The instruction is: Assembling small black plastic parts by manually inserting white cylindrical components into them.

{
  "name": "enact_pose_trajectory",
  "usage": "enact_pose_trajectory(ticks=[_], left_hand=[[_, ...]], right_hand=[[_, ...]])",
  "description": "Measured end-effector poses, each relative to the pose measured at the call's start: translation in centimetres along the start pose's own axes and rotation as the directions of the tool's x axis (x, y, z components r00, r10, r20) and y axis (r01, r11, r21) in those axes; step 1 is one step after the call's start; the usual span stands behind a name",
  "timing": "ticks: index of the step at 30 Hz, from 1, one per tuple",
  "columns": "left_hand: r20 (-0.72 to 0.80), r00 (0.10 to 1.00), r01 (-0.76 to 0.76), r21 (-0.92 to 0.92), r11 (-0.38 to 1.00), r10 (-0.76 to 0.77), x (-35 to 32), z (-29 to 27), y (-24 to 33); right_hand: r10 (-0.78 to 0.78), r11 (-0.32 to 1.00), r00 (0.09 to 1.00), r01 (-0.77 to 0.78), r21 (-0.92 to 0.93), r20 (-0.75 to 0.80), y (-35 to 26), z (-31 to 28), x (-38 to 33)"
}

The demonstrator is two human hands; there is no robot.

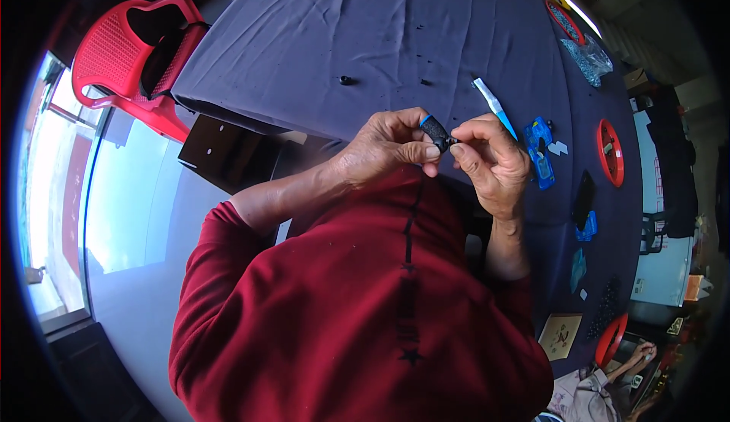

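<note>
The black piece with a blue rim (433,127) is held just above the centre of the frame, in front of the person's chest, probably so that the fine work stays close to the eyes. The left hand (385,144) has its grip closed around the piece, thumb below and fingers above, which seems meant to steady it. The right hand (494,162) comes in from the other side with a narrow grip, thumb and forefinger pinching a small dark tip (449,141) at the piece's lower end (whether that is a separate part, I cannot tell).

On the cloth-covered desk (304,30), a blue-and-white tool (493,101) slants beside the right hand, within easy reach. Blue packets (540,152) lie near it, and a red tray (610,153) sits farther toward the right edge, perhaps to keep loose items together. A small black cylinder (346,80) rests in the upper middle, apart from both hands.
</note>
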State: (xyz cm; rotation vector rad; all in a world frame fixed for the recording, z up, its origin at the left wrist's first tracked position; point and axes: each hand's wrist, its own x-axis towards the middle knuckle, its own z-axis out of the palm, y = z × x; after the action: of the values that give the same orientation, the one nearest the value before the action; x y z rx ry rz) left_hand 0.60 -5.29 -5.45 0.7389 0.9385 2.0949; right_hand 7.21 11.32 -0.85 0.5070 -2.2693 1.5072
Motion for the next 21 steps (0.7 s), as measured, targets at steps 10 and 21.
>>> enact_pose_trajectory(ticks=[10, 21], left_hand=[[-0.033, 0.999, -0.012, -0.009, 1.0, 0.012, -0.1, -0.1, 0.3], [0.055, 0.987, 0.159, -0.407, 0.9, -0.149, -0.1, -0.8, -1.5]], right_hand=[[-0.151, 0.977, 0.988, 0.146, -0.158, -0.022, 0.1, 0.8, -0.3], [-0.31, 0.9, 0.942, 0.245, -0.361, -0.132, 1.5, 2.8, -1.4]])
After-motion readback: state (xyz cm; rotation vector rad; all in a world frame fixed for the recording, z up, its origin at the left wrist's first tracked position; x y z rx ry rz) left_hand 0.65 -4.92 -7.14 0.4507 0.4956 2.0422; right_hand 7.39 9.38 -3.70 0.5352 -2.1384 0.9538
